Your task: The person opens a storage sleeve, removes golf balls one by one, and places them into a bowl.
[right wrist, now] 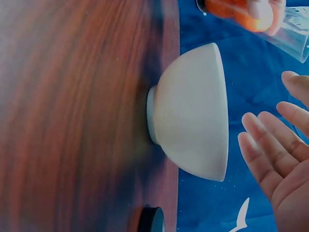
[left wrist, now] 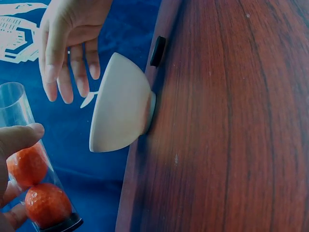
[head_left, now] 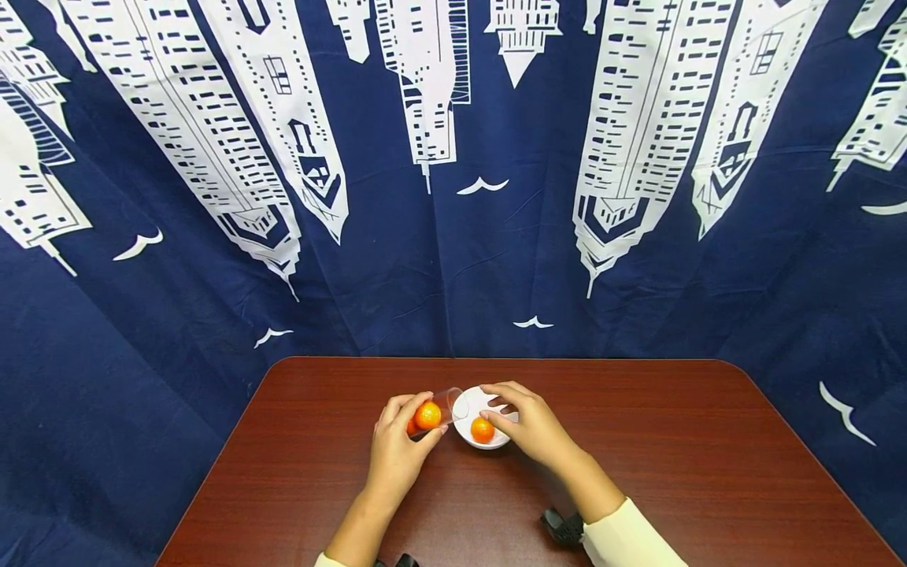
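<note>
My left hand grips a clear cylindrical container with a black base, its fingers and thumb round the side. Inside sit two small oranges, one behind the other. The container is tilted, its open mouth close over the left rim of a white bowl. In the head view one small orange lies in the bowl. My right hand hovers above the bowl's right side, fingers extended and slightly bent, holding nothing; the palm shows in the right wrist view.
The bowl stands upright on a reddish-brown wooden table, near its far edge. A round black lid-like piece lies on the table beyond the bowl. Behind the table hangs a blue cloth with white buildings and birds.
</note>
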`<state>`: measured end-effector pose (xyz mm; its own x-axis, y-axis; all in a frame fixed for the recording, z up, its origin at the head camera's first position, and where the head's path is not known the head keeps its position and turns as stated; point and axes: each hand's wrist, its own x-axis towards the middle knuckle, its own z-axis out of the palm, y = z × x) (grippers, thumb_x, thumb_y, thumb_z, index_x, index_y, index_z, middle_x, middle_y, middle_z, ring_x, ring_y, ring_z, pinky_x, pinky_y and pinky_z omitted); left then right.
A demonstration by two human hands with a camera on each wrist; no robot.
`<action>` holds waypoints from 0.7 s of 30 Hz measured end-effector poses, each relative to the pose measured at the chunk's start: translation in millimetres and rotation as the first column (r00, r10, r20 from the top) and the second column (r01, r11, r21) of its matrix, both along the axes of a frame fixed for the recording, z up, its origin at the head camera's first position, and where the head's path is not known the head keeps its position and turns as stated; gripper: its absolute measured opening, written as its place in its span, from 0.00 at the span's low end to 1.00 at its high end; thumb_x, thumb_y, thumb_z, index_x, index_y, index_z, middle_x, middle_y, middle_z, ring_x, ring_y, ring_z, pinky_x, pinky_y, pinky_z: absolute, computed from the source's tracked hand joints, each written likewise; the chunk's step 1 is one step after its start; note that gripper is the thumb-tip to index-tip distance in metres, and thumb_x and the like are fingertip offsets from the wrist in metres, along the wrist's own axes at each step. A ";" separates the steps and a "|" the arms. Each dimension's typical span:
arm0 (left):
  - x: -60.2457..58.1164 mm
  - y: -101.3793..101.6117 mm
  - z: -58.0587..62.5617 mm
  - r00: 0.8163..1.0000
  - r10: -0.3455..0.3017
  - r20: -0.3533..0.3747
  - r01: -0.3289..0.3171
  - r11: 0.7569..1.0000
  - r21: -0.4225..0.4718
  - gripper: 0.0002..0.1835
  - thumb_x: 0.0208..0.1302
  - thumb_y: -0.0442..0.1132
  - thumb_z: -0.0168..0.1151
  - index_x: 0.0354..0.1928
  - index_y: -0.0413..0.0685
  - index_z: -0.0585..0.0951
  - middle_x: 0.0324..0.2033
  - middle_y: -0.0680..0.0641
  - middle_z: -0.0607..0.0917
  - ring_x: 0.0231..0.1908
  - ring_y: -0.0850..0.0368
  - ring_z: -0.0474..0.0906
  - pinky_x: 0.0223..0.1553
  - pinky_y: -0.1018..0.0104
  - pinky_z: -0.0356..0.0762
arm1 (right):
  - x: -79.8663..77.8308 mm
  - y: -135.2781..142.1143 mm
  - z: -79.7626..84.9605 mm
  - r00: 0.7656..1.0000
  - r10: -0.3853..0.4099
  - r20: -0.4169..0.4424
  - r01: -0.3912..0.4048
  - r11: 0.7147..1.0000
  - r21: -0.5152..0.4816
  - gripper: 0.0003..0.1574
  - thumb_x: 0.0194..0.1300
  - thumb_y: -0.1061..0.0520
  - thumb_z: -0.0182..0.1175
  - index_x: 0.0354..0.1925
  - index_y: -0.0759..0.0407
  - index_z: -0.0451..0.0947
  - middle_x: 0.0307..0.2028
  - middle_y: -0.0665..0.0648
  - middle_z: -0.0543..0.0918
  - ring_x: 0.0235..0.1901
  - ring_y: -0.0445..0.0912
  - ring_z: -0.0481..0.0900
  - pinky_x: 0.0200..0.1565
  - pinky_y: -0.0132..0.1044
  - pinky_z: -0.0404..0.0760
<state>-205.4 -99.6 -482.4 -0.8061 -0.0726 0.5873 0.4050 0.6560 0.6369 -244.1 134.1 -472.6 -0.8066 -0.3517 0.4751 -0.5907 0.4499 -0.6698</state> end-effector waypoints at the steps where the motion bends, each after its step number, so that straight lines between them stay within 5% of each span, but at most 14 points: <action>1: 0.2 0.2 0.1 1.000 0.003 -0.006 -0.003 1.000 -0.012 0.29 0.44 0.40 0.84 0.53 0.56 0.86 0.47 0.50 0.83 0.48 0.51 0.81 0.48 0.52 0.73 | 1.4 0.3 -0.4 1.000 0.009 0.023 -0.008 1.000 -0.029 0.25 0.64 0.59 0.70 0.58 0.64 0.80 0.51 0.60 0.85 0.45 0.56 0.87 0.48 0.46 0.86; 7: 0.1 0.9 1.3 0.998 0.017 -0.063 -0.023 0.995 -0.094 0.31 0.42 0.41 0.85 0.53 0.57 0.86 0.46 0.51 0.83 0.47 0.53 0.79 0.51 0.50 0.72 | 12.3 1.9 -0.6 0.993 0.035 0.117 -0.020 0.992 -0.126 0.26 0.65 0.57 0.69 0.60 0.62 0.80 0.52 0.60 0.85 0.45 0.51 0.88 0.44 0.36 0.87; 14: 2.5 2.6 4.1 0.995 0.005 -0.101 -0.025 0.980 -0.196 0.32 0.41 0.40 0.86 0.53 0.59 0.86 0.47 0.52 0.83 0.49 0.51 0.78 0.53 0.49 0.70 | 22.6 4.2 0.2 0.993 0.051 0.110 -0.033 0.987 -0.159 0.26 0.65 0.58 0.69 0.60 0.62 0.79 0.53 0.63 0.85 0.45 0.47 0.87 0.43 0.35 0.86; 21: 4.3 2.9 4.7 0.985 0.004 -0.172 -0.068 0.925 -0.373 0.32 0.42 0.42 0.85 0.54 0.59 0.85 0.48 0.51 0.82 0.53 0.50 0.77 0.59 0.45 0.66 | 28.8 4.7 -2.2 0.992 0.077 0.095 -0.059 0.982 -0.181 0.25 0.66 0.57 0.68 0.60 0.61 0.79 0.53 0.64 0.84 0.45 0.52 0.87 0.44 0.36 0.86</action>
